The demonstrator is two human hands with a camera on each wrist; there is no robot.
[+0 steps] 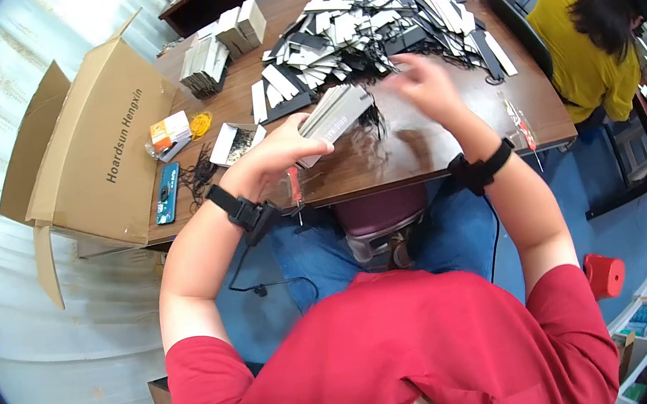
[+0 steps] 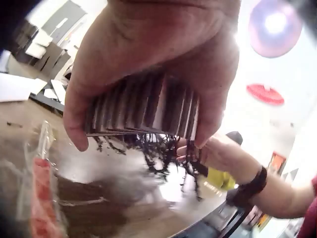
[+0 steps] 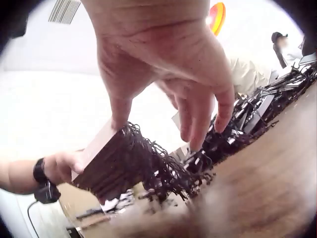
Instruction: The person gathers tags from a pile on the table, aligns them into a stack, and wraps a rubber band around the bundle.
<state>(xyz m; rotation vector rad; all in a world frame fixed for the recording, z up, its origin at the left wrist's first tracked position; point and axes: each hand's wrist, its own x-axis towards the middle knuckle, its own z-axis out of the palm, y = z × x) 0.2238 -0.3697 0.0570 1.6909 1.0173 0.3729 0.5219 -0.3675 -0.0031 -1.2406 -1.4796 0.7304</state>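
My left hand (image 1: 282,149) grips a thick stack of flat grey-white tags (image 1: 335,116), its thumb and fingers on opposite sides in the left wrist view. Black cords dangle from the stack (image 3: 114,158). Blurred in the head view, my right hand (image 1: 427,88) is to the right of the stack, fingers apart and bent a little; it holds nothing that I can see. Beyond both hands lies a large loose heap of black and white tags (image 1: 367,31) with black cords.
Upright stacks (image 1: 203,65) stand at the back left. A large carton (image 1: 102,140), an orange-white box (image 1: 169,130), a small white box (image 1: 235,142) and a blue case (image 1: 167,193) are on the left. Red-handled tools (image 1: 295,185) lie near the edge. A person in yellow (image 1: 574,38) sits right.
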